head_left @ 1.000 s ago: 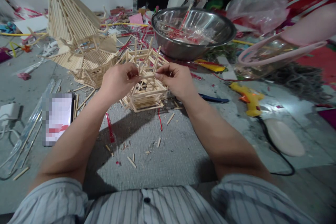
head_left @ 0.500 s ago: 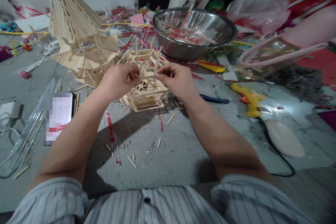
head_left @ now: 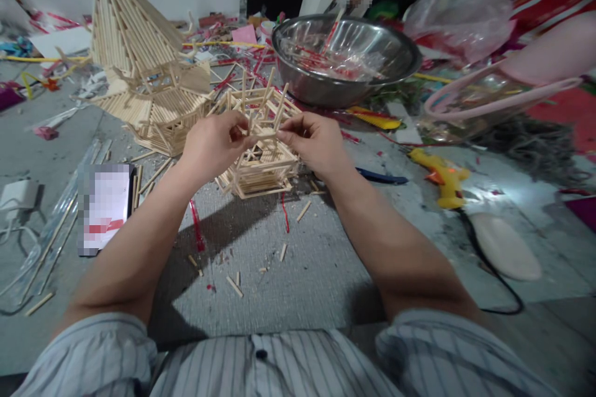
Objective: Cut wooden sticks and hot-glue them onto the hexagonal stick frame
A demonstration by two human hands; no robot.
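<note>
A short wooden stick spans level between my two hands, across two uprights of a many-sided wooden stick frame. My left hand pinches the stick's left end with thumb and fingers. At its right end, my right hand grips with thumb and forefinger, the other fingers curled. The frame stands on the table, its walls made of stacked sticks with several thin posts rising above them. Behind my left hand stands a larger stick tower with a pointed roof. My hands hide part of the frame's sides.
A steel bowl holding red-and-clear wrappers stands behind the frame. To the right lie a yellow glue gun with a black cord, blue-handled pliers and a pink basket. A phone and white charger lie left. Stick offcuts litter the front.
Almost nothing differs. My left hand has shifted very slightly right, and the whole view has moved a little. Both hands keep their hold on the stick.
</note>
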